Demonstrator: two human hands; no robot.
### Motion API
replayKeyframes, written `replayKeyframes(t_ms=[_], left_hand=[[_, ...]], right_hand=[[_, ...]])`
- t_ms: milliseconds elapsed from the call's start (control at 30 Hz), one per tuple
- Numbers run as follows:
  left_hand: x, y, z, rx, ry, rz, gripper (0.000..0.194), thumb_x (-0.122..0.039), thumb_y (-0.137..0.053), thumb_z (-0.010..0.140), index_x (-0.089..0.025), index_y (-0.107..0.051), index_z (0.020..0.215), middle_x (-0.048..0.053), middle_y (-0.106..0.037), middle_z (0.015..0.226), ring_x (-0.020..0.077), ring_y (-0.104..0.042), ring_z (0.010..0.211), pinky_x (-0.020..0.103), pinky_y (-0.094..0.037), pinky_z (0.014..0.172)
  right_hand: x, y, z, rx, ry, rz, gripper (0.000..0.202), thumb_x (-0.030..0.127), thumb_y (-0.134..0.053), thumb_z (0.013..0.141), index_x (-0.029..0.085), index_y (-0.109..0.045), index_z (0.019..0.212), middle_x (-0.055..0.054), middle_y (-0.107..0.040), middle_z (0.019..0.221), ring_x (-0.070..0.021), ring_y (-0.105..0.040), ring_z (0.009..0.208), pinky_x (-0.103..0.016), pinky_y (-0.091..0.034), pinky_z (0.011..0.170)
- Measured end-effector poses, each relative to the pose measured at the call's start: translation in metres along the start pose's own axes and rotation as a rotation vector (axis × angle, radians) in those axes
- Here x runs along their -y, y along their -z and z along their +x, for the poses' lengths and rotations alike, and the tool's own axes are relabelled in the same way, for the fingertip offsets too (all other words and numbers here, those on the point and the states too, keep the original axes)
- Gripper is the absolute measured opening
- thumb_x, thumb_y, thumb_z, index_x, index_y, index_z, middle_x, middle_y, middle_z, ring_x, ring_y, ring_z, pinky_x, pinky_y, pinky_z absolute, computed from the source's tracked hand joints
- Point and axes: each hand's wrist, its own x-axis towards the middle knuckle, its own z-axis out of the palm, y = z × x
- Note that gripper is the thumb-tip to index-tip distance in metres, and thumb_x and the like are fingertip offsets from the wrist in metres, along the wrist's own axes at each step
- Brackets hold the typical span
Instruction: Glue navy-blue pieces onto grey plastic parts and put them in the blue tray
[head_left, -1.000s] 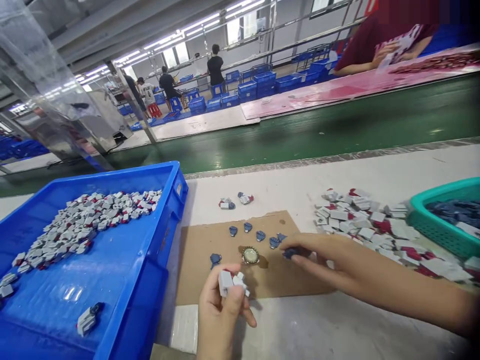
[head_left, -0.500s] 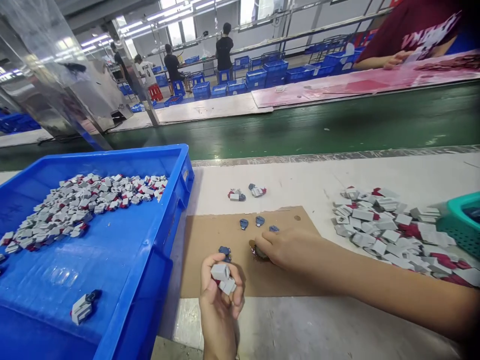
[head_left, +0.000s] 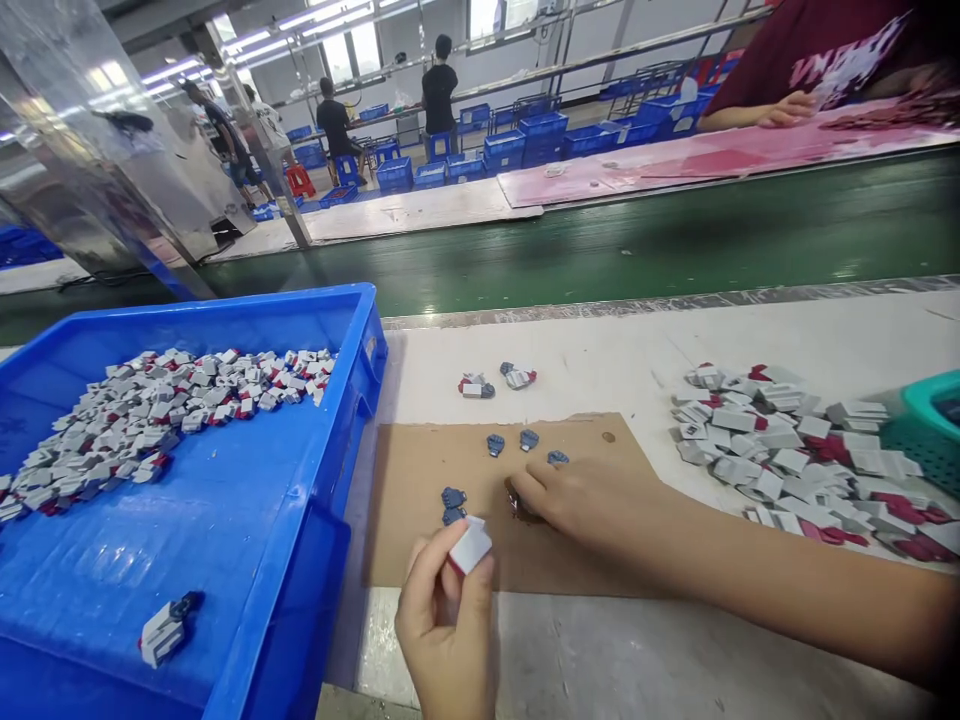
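Note:
My left hand (head_left: pixel 448 615) pinches a light-grey plastic block (head_left: pixel 471 546) with a dark red part under it, held over the front of a cardboard sheet (head_left: pixel 405 555). Just beyond its fingertips lie dark blue toy-like hand pieces (head_left: pixel 453 505). My right hand (head_left: pixel 559 497) is closed, fingers down, at a glossy dark brown item (head_left: pixel 516 500) on the cardboard; its fingertips are hidden, so what they grip is unclear. Farther back on the sheet are several more blue pieces (head_left: pixel 529 440). Two grey-and-red blocks with blue pieces attached (head_left: pixel 476 385) rest on the white table behind.
At left stands a blue tray (head_left: pixel 300 520) holding many grey-and-red blocks, one with a blue piece lying apart. A pile of similar blocks (head_left: pixel 787 460) and a green basket (head_left: pixel 919 425) are at right. Beyond the green conveyor belt (head_left: pixel 450 265) a person in maroon (head_left: pixel 825 60) works.
My left hand has turned and now pinches one grey block at its fingertips, where two grey parts showed in the palm before. My right hand stays at the dark item. The view has shifted slightly.

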Motion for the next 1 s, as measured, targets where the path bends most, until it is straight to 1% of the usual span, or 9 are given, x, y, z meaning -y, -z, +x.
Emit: replayKeyframes(t_ms=[67,133,267,467,500,600,667,833,1000], left_hand=[[0.0,0.0,-0.006,-0.032,0.005,-0.093,0.02,-0.033,-0.072,0.068,-0.028,-0.067,0.086,-0.005,-0.058,0.061,0.0061,-0.051,0.051,0.014,-0.042,0.05],[-0.001,0.0,-0.01,0.041,-0.01,-0.213,0.018,-0.034,-0.069,0.071,-0.032,-0.064,0.089,-0.007,-0.057,0.055,0.0063,-0.049,0.045,0.016,-0.042,0.047],[-0.003,0.001,-0.007,0.24,-0.031,-0.374,0.021,-0.042,-0.061,0.075,-0.031,-0.059,0.093,-0.001,-0.065,0.076,0.0126,-0.06,0.06,0.019,-0.044,0.049],[0.004,0.005,0.003,0.301,-0.039,-0.315,0.007,-0.03,-0.044,0.089,-0.03,-0.051,0.088,-0.003,-0.064,0.083,0.0085,-0.059,0.064,0.016,-0.046,0.051],[0.004,0.004,0.003,0.284,-0.041,-0.288,0.007,-0.027,-0.048,0.087,-0.032,-0.049,0.092,-0.003,-0.065,0.086,0.0079,-0.06,0.064,0.015,-0.047,0.052],[-0.003,0.0,0.002,0.164,0.057,-0.252,0.049,-0.023,-0.064,0.078,-0.038,-0.037,0.117,-0.001,-0.068,0.09,0.0079,-0.063,0.068,0.015,-0.05,0.059],[-0.01,-0.003,0.001,0.112,0.205,-0.291,0.062,-0.024,-0.073,0.069,-0.032,-0.039,0.121,0.002,-0.07,0.087,0.0102,-0.065,0.076,0.016,-0.051,0.067],[-0.017,-0.002,0.003,0.053,0.399,-0.439,0.036,-0.023,-0.085,0.047,-0.021,-0.066,0.078,0.0,-0.069,0.09,0.0162,-0.066,0.083,0.016,-0.052,0.065],[-0.005,0.008,0.008,0.136,0.399,-0.461,0.037,-0.022,-0.086,0.044,-0.024,-0.068,0.077,-0.003,-0.067,0.069,0.011,-0.064,0.066,0.017,-0.051,0.062]], right_hand=[[0.0,0.0,-0.001,-0.029,-0.03,-0.016,0.023,-0.003,-0.049,0.064,0.014,-0.049,0.079,-0.001,-0.053,0.066,-0.0112,-0.045,0.04,-0.026,-0.008,0.039],[0.001,-0.002,-0.002,-0.054,-0.028,-0.033,0.023,-0.003,-0.05,0.063,0.015,-0.049,0.078,-0.001,-0.052,0.064,-0.0119,-0.044,0.04,-0.027,-0.006,0.039],[0.003,-0.002,-0.002,-0.061,0.017,0.0,0.021,-0.003,-0.051,0.064,0.015,-0.05,0.074,-0.001,-0.053,0.065,-0.0117,-0.046,0.042,-0.026,-0.007,0.04],[-0.002,0.002,-0.004,0.014,-0.081,0.241,0.014,0.003,-0.048,0.075,0.014,-0.054,0.081,-0.003,-0.055,0.071,-0.0112,-0.049,0.049,-0.023,-0.018,0.043],[-0.004,0.004,-0.005,0.0,-0.092,0.337,0.011,0.007,-0.047,0.078,0.014,-0.054,0.081,-0.003,-0.056,0.072,-0.0113,-0.051,0.053,-0.022,-0.021,0.045],[-0.007,0.013,-0.013,-0.127,-0.122,0.655,0.011,0.014,-0.043,0.081,0.015,-0.054,0.081,-0.001,-0.056,0.071,-0.0106,-0.053,0.061,-0.02,-0.031,0.051],[-0.006,0.021,-0.018,-0.208,-0.144,0.868,0.012,0.017,-0.043,0.08,0.017,-0.054,0.085,0.001,-0.054,0.066,-0.0086,-0.05,0.057,-0.018,-0.034,0.051],[0.008,0.035,-0.024,-0.278,-0.197,1.278,0.018,0.031,-0.046,0.082,0.017,-0.053,0.092,0.001,-0.052,0.064,-0.0084,-0.048,0.054,-0.017,-0.039,0.047],[0.018,0.036,-0.023,-0.28,-0.17,1.408,0.019,0.033,-0.051,0.082,0.017,-0.054,0.091,0.0,-0.055,0.068,-0.0093,-0.053,0.058,-0.019,-0.044,0.052]])
